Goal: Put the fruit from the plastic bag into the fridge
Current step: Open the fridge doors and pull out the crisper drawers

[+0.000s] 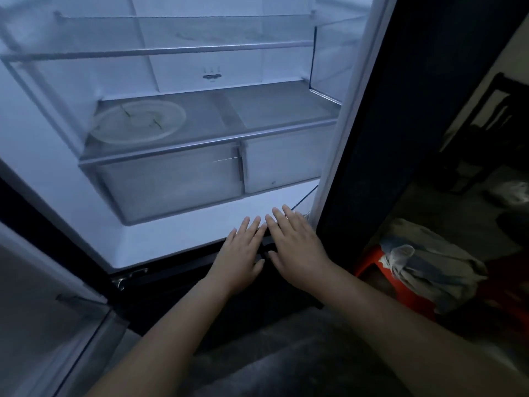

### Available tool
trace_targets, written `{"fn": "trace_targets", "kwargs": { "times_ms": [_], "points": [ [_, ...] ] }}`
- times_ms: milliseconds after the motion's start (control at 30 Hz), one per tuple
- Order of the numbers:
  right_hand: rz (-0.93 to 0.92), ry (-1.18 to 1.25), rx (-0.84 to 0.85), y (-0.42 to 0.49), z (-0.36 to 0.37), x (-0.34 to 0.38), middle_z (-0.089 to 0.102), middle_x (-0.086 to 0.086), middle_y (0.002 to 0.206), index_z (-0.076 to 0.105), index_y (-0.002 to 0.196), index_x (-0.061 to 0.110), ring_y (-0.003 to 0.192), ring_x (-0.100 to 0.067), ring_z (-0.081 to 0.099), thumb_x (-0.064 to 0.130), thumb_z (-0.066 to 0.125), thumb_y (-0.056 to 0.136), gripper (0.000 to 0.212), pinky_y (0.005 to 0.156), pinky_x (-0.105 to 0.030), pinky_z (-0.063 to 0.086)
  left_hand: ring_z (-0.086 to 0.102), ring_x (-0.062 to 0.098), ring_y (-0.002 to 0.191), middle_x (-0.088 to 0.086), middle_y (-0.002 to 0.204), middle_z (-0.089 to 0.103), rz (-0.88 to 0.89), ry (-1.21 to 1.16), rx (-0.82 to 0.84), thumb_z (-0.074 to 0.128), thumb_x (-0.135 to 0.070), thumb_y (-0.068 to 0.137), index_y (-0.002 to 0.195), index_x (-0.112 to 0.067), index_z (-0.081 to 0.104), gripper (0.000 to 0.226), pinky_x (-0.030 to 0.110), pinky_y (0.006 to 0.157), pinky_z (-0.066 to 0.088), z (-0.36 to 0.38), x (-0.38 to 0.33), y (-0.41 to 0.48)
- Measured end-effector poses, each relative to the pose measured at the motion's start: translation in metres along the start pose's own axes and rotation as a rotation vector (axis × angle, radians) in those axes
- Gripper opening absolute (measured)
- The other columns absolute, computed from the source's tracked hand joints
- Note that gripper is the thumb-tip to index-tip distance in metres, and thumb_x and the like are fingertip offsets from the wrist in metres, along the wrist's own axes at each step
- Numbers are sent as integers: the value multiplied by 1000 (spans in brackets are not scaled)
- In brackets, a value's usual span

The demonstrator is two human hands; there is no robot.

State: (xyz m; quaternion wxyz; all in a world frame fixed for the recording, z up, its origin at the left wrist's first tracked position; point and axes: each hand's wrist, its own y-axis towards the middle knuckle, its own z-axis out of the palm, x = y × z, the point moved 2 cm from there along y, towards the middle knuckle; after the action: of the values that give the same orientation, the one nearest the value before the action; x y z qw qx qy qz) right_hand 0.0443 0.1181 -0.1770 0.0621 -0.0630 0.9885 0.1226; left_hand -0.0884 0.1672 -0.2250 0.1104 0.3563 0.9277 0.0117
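We held our left hand (pixel 242 249) and right hand (pixel 296 243) flat, fingers straight, gripping nothing, at the fridge's (pixel 171 243) front edge. A glass plate (pixel 137 123) sat on its shelf (pixel 274 108).

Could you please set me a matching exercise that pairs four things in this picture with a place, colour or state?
Things:
1. plate
2. stool
3. cloth
4. left hand

Place, colour or state:
a. red
b. draped over the stool
c. on the shelf
d. flat and open, beside the right hand

Pairs: 1-c, 2-a, 3-b, 4-d
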Motion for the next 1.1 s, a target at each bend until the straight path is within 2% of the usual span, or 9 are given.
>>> {"fn": "trace_targets", "kwargs": {
  "times_ms": [167, 467, 533, 667, 767, 1000, 1100],
  "points": [
    [88, -75, -4, -8, 3, 1, 56, -16, 131, 58, 126, 3, 123, -32, 51, 42, 73, 67, 72, 102, -44, 43, -3, 20, 145, 0, 158, 0, 128, 3, 46, 48, -32, 91, 150, -17, 5, 74, 40, 117, 11, 3, 9, 26],
    [272, -182, 22, -34, -3, -4, 61, -11, 126, 61, 123, 6, 117, -25, 57, 45, 72, 69, 68, 100, -36, 43, 3, 21, 145, 0, 158, 6, 364, -6, 74, 50, -26, 89, 150, -18, 9, 75, 35, 114, 12, 3, -7, 68],
    [311, -195, 16, -42, -3, -6, 62, -11, 125, 62, 122, 6, 116, -24, 57, 44, 73, 67, 68, 102, -35, 40, 3, 22, 145, -1, 158, 5, 410, 2, 94, 50, -24, 88, 150, -18, 8, 75, 36, 114, 14, 6, -13, 75],
    [383, -207, 22, -61, -5, -7, 62, -11, 123, 62, 122, 5, 116, -26, 57, 44, 75, 64, 70, 105, -36, 22, 4, 23, 145, 0, 158, 5, 528, 25, 124, 52, -23, 87, 150, -18, 11, 75, 38, 115, 19, 15, -25, 81],
    [443, -204, 45, -75, -3, -9, 61, -12, 125, 62, 122, 5, 117, -27, 56, 44, 75, 64, 71, 107, -37, 18, -3, 19, 145, -4, 158, -1, 605, 42, 170, 50, -24, 88, 150, -21, 7, 76, 38, 117, 14, 22, -33, 83],
    [580, -160, 36, -107, 9, -21, 64, -14, 118, 63, 118, 3, 113, -31, 59, 39, 81, 58, 73, 107, -43, 21, -12, 14, 143, -8, 156, -11, 722, 47, 188, 44, -17, 90, 150, -26, -2, 76, 32, 116, 3, 30, -60, 78],
    [610, -166, 13, -121, 14, -29, 65, -13, 117, 64, 117, 3, 111, -30, 60, 38, 80, 59, 70, 107, -44, 22, -12, 14, 144, -7, 157, -10, 751, 34, 201, 43, -15, 89, 150, -27, -1, 76, 32, 116, 2, 32, -75, 75]
  ]
}}
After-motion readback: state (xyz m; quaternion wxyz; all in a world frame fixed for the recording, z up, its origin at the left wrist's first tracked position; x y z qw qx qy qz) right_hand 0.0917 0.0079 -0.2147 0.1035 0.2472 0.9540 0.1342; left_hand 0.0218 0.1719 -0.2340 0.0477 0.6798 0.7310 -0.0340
